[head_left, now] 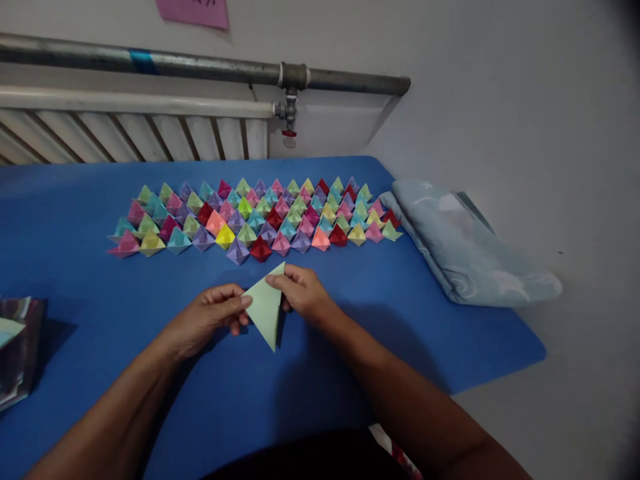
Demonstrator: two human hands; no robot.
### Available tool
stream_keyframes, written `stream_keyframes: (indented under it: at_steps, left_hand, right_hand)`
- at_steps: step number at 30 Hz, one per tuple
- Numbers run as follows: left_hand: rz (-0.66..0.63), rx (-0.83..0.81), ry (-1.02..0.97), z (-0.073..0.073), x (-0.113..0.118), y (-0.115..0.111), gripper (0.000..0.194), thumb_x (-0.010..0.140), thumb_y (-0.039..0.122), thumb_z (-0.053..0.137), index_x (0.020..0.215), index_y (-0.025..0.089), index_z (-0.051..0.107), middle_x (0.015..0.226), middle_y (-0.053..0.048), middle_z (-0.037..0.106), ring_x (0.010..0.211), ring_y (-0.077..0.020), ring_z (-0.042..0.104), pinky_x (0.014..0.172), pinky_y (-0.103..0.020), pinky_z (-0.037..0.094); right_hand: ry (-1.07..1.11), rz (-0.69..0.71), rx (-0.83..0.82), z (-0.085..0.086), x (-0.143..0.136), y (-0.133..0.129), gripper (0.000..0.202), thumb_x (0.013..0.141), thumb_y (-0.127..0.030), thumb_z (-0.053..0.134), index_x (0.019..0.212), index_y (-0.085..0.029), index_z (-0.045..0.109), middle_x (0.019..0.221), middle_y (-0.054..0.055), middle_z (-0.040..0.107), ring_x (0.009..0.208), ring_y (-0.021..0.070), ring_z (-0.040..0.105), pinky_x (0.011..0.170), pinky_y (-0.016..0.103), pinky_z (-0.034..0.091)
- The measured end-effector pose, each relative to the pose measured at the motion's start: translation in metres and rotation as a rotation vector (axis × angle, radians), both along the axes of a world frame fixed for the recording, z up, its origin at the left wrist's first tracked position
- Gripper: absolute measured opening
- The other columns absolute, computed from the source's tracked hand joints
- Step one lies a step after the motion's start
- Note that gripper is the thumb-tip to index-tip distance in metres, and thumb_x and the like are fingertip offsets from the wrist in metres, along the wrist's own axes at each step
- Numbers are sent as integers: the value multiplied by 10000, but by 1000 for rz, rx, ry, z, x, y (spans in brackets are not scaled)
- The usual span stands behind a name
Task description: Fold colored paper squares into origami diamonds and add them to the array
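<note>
Between my two hands is a pale green sheet of paper, folded into a triangle and raised above the blue table. My left hand pinches its left corner between thumb and fingers. At the upper right edge, my right hand grips the paper with the thumb on its front face; the other fingers are partly hidden behind it. Just beyond my hands stand rows of small folded paper boats in pink, green, purple, blue, yellow and red.
A folded grey-blue patterned cloth lies at the table's right side against the wall. At the left edge is a dark stack with pale paper on top. Behind the blue table are a white radiator and a metal pipe.
</note>
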State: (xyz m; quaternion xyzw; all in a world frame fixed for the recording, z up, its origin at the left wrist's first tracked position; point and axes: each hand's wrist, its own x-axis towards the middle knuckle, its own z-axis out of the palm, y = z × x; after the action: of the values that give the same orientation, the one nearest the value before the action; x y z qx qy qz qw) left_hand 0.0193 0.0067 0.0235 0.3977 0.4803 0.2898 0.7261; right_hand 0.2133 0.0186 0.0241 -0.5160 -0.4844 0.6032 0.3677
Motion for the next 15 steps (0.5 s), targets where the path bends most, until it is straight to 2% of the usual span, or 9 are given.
stream_keyframes:
  at_steps: [4, 9, 15]
  left_hand:
    - [24, 18, -72, -1, -1, 0, 341, 648, 430, 893, 671, 156, 691, 562, -20, 680, 500, -111, 612, 516, -213, 505]
    - [122, -55, -201, 2, -3, 3, 342, 612, 371, 929, 638, 150, 668, 501, 0, 644, 447, -104, 589, 492, -212, 508]
    - [170, -110, -274, 8, -1, 5, 386, 522, 350, 975, 597, 147, 655, 489, 10, 639, 423, -91, 583, 458, -180, 499]
  right_hand:
    - [13, -51, 49, 4, 3, 1, 318, 862, -436, 580, 649, -207, 523, 562, -42, 515, 495, 94, 495, 467, 218, 393]
    - [245, -179, 138, 14, 5, -3, 248, 833, -463, 601, 882, -220, 616, 768, 2, 636, 642, 120, 565, 509, 226, 419]
    - [224, -21, 127, 23, -1, -12, 243, 761, -428, 708, 839, -222, 607, 699, -32, 579, 639, 115, 552, 544, 236, 439]
